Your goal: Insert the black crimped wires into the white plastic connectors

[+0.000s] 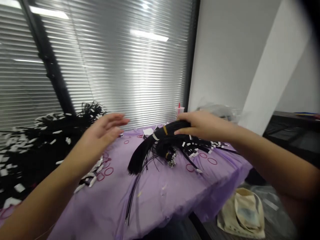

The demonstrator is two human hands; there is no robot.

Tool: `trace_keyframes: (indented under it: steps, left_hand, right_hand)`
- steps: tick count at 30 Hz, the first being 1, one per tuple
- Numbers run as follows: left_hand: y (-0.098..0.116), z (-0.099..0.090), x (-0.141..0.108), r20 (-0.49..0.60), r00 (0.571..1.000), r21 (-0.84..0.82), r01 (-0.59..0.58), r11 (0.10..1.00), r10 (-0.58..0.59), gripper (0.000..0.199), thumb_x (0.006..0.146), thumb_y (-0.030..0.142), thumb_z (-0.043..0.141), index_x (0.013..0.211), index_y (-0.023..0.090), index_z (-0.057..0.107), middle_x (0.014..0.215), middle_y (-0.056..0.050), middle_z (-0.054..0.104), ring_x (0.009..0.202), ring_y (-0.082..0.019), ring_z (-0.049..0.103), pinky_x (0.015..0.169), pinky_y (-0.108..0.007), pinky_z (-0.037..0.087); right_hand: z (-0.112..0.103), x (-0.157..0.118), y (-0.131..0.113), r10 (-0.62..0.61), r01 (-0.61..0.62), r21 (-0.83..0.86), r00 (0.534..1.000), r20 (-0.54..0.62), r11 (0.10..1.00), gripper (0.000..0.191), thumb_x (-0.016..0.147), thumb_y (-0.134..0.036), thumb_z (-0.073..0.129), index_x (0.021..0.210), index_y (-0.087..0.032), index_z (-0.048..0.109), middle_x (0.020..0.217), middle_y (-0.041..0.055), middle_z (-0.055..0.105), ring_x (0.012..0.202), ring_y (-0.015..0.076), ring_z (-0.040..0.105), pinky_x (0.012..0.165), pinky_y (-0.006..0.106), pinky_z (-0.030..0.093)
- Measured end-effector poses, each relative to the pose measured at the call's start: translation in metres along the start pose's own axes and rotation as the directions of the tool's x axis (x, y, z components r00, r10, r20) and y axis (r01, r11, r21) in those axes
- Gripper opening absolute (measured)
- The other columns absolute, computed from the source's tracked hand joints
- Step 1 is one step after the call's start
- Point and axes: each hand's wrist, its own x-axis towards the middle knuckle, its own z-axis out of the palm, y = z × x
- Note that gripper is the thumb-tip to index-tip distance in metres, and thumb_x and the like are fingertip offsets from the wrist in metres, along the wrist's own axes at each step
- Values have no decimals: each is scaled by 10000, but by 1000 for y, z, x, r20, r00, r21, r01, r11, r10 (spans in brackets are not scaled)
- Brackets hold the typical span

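Note:
My right hand (200,126) is wrapped over a thick bundle of black cords (142,155), which a yellow band and a white band tie together. Its loose ends hang down to the left over the table. Under and beside it lie more black cords with white tags (193,150) and a cluster of small metal ends (171,161). My left hand (107,128) hovers to the left with fingers stretched out and slightly apart, holding nothing. Near it, a large heap of black cords with white tags (37,156) covers the table's left side.
Purple cloth (160,200) covers the table, with red rubber bands (108,171) scattered on it. A cup with a red straw (179,110) and clear plastic (220,110) stand at the back. Window blinds (140,73) rise behind. A cream cloth bag (242,213) sits low at right.

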Motion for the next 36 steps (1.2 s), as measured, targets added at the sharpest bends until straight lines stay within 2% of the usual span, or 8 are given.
trace_keyframes:
  steps: [4,10,15,20,26,29,32,36]
  left_hand:
    - [21,12,5,153,975,223,127,967,-163,735,731,492,723,1377,319,416,1348,-73,560,1264,-277,509,1092,-482,381]
    - [-2,-21,3,178,972,191,119,974,-154,401,826,503,609,1134,254,677,1140,-53,693,1061,-236,641,912,-319,532]
    - [2,-44,7,1,994,176,110,978,-112,270,828,433,628,886,197,746,883,-69,736,797,-174,682,704,-214,555]
    - [8,-56,10,-129,975,-237,149,960,-183,266,866,300,560,636,170,595,436,16,427,387,-77,425,396,-164,388]
    - [2,-71,19,-98,958,-524,182,832,-271,421,967,342,371,594,170,464,429,58,207,351,-50,146,331,-156,152]
    - [-6,-79,22,-159,928,-644,161,748,-336,419,985,304,327,604,166,436,444,56,215,368,-52,162,339,-154,162]
    - [-14,-79,25,-319,883,-720,11,694,-345,415,994,332,312,632,162,421,497,39,353,435,-46,328,435,-145,322]
    - [-33,-60,34,-371,854,-698,2,716,-365,538,986,504,180,772,156,529,693,-14,581,682,-105,563,690,-241,499]
  right_hand:
    - [19,19,-40,-134,137,40,989,-58,990,306,842,-502,520,872,-201,566,816,14,641,676,115,507,596,249,292]
    - [29,37,-41,-155,191,258,976,-153,947,354,819,-552,539,823,-197,535,781,-5,591,699,111,500,605,239,309]
    - [28,49,-46,-222,246,284,968,-114,927,331,815,-528,552,816,-197,548,777,-3,586,696,109,499,610,243,307]
    - [30,60,-67,-345,351,195,936,-65,916,291,790,-508,596,845,-223,589,798,-17,618,696,104,492,593,244,288]
    - [40,76,-65,-403,399,251,914,-38,882,288,779,-491,616,881,-221,614,791,-10,619,712,108,510,603,242,308]
    - [36,74,-48,-322,338,265,941,-104,903,242,783,-454,616,866,-226,622,757,-7,599,677,110,506,591,250,316]
    - [27,64,-28,-123,205,267,948,-294,942,232,773,-450,630,791,-220,609,651,-5,536,581,103,451,546,267,292]
    - [22,55,-8,118,145,364,783,-611,920,180,773,-389,643,748,-216,598,654,10,542,533,91,390,540,282,285]
